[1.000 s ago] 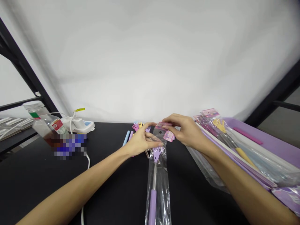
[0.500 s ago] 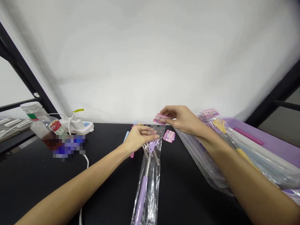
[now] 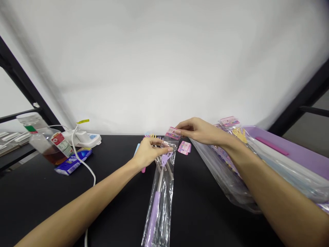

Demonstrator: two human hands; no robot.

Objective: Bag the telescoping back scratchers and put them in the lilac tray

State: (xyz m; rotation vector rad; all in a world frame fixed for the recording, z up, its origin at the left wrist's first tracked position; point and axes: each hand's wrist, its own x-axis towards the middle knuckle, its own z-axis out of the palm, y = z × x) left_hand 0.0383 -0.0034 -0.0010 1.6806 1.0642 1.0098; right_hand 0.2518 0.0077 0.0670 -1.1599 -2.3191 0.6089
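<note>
Left of the bagged back scratcher (image 3: 158,209): 1 plastic bottle (image 3: 43,144), 1 blue packet (image 3: 73,161), 1 white cord (image 3: 84,168).

At its top, near the black table's (image 3: 205,212) far edge: left hand (image 3: 149,154), fingers half curled, gripping the plastic bag's top; right hand (image 3: 197,132), thumb and fingers closed on 1 pink header card (image 3: 172,133) just above the bag.

Right of it: 2 loose pink cards (image 3: 184,147), just beside; then a pile of bagged scratchers (image 3: 226,181) and a lilac tray (image 3: 282,144) at the table's right edge.
</note>
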